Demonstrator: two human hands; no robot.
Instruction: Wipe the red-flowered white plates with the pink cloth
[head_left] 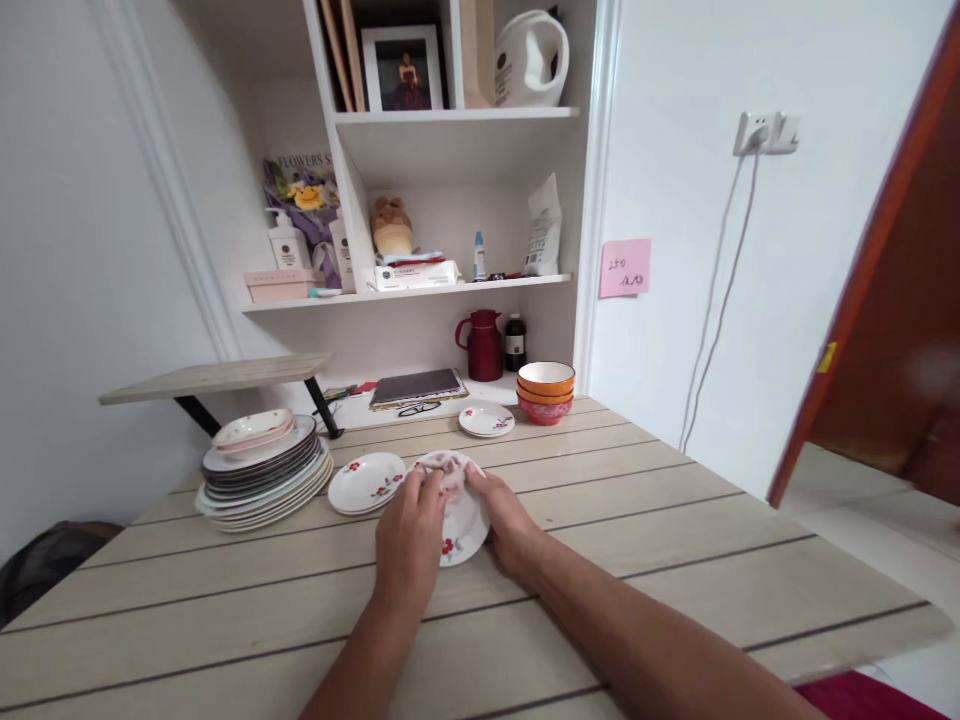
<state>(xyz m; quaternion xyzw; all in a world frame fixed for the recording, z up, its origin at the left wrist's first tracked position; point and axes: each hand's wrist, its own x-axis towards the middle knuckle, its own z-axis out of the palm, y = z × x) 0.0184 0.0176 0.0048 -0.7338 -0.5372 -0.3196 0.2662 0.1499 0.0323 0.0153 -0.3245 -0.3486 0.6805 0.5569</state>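
Centrally, right hand (510, 522) grips plate (466, 530) rim, well inside right table edge (750, 510).

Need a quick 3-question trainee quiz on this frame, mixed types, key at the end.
1. True or false: the right hand grips the floral plate by its edge.
2. What lies bunched on that plate, beside the left hand? A) a spoon B) a cloth C) a sponge
3. Fill in: seen from the camera, the bowl stack stands to the ____ of the small plate pile at the back of the table.

Key: 1. True. 2. B. 3. right
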